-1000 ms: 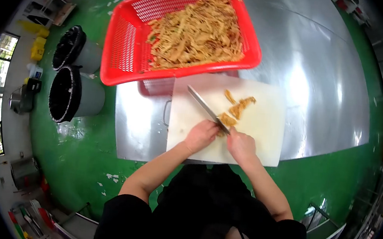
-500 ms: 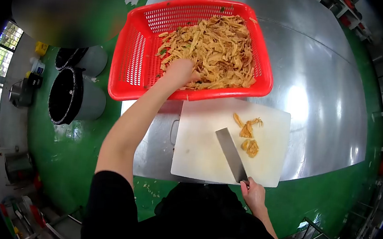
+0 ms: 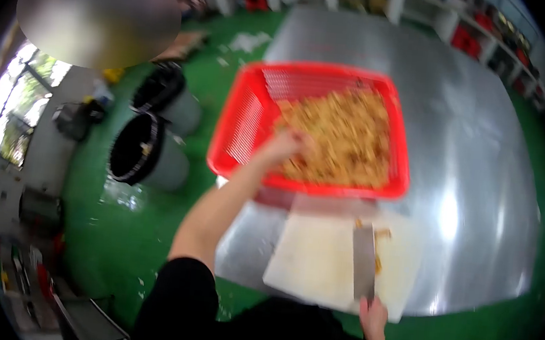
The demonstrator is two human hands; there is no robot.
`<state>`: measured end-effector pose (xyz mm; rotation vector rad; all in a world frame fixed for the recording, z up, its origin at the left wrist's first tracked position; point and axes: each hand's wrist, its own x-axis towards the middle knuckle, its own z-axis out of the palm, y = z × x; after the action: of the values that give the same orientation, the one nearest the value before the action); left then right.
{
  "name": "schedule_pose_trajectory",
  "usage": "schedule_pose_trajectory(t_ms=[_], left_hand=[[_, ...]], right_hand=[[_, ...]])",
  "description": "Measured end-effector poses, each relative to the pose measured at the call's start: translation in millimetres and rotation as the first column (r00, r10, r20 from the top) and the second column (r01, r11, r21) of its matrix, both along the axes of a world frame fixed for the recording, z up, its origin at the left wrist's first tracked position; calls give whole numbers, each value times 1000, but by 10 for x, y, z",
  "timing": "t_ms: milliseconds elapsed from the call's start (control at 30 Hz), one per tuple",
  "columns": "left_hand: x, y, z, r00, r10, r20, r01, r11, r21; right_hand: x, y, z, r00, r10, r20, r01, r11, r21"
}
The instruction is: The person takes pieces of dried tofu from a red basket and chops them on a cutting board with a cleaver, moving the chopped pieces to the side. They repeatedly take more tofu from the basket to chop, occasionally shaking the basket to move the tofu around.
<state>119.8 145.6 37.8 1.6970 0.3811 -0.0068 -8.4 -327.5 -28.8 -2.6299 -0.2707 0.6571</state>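
The left arm stretches forward and away from the body, forearm nearly straight. The left hand (image 3: 285, 146) is palm-down at the near left edge of the heap of shredded strips (image 3: 346, 137) that fills the red basket (image 3: 237, 128). The view is blurred, so whether its fingers are curled on any strips or merely resting on them cannot be told. The right hand (image 3: 373, 313) stays low and close to the body, wrapped around the handle of a cleaver (image 3: 363, 262) whose blade lies flat on the white cutting board (image 3: 310, 257), tip pointing towards the basket. A few cut pieces (image 3: 381, 234) lie just beside the blade's far end. Board and basket sit on a steel table (image 3: 478, 188) – two dark bins (image 3: 147, 152) stand on the green floor to the left.
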Motion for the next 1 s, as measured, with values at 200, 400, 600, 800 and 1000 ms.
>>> schedule_pose_trajectory(t_ms=[200, 400, 600, 800, 1000], left_hand=[[-811, -1512, -360, 945, -248, 213, 272, 958, -89], [-1308, -2217, -1411, 966, -220, 134, 56, 688, 723], [-1683, -2244, -954, 935, -105, 339, -170, 707, 686], [-1583, -2365, -1077, 960, -37, 277, -187, 652, 735], [-1543, -2328, -1281, 960, -246, 134, 39, 591, 806]], right_hand=[[189, -166, -73, 989, 85, 122, -105, 980, 167], [253, -195, 183, 985, 41, 166, -46, 999, 28], [192, 21, 458, 966, 140, 218, -174, 973, 149], [216, 291, 246, 879, 419, 228, -409, 908, -89], [421, 756, 52, 872, 407, 271, -411, 910, -44]])
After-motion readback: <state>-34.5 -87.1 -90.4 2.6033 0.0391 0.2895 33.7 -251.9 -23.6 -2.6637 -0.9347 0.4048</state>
